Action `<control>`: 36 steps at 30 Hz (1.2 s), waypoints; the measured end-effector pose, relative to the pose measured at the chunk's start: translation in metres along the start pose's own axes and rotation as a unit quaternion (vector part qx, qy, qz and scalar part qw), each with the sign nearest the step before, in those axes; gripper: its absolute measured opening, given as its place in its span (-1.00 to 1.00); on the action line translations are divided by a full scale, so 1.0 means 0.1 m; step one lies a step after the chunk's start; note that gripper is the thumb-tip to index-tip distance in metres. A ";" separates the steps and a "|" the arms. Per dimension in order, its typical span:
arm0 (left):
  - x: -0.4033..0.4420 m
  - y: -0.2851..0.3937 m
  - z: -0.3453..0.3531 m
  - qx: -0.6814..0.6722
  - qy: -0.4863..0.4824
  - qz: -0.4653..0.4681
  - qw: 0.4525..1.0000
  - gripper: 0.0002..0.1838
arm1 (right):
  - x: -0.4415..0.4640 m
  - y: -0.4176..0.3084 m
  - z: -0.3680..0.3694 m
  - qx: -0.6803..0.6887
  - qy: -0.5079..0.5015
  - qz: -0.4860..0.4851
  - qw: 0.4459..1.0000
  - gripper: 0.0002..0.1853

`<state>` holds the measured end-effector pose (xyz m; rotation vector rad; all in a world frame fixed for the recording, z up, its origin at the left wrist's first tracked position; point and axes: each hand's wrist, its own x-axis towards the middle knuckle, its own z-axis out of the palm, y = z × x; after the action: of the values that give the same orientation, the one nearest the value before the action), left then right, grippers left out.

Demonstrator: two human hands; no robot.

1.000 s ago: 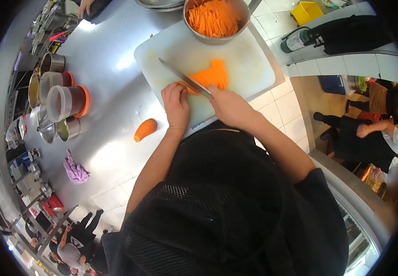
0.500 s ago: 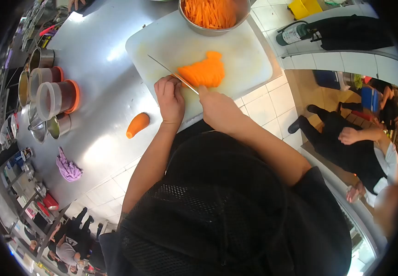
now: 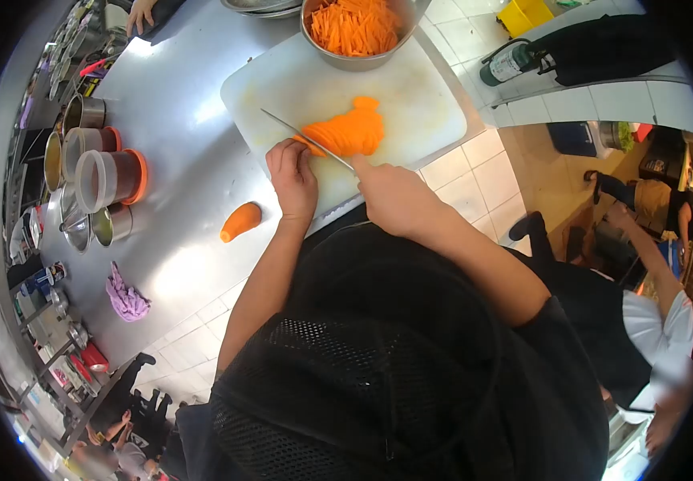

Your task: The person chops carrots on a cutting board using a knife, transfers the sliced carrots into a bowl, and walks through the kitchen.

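Holding the knife [image 3: 308, 141] with its fingers closed round the handle, the right hand [image 3: 398, 196] stands just to the near right of the sliced carrot [image 3: 350, 132]. That carrot lies on the white cutting board [image 3: 434, 104], its long axis running from near left to far right, with the slices fanned close together. The blade slants from the right hand toward the far left and crosses the carrot close to its near-left end, so most slices lie on the blade's far-right side. The left hand [image 3: 292, 178] is the nearer one to that end: its fingers are bent and bunched together there, the carrot lying to their right, though I cannot tell whether they pinch it or merely press. A whole carrot [image 3: 242, 222] lies on the steel table [image 3: 178, 156], left of the left wrist, and a metal bowl [image 3: 354, 62] of carrot strips [image 3: 354, 26] sits at the board's far edge.
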<state>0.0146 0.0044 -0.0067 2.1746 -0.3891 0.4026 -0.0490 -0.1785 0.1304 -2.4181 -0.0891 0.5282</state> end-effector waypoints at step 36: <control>0.01 -0.04 0.01 0.001 0.011 -0.006 1.000 -0.84 | 0.01 -0.11 0.04 -0.022 -0.027 0.020 0.999 -0.86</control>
<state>0.0167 0.0059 -0.0092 2.1708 -0.3638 0.4200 -0.0488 -0.1671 0.1344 -2.4526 -0.0762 0.6149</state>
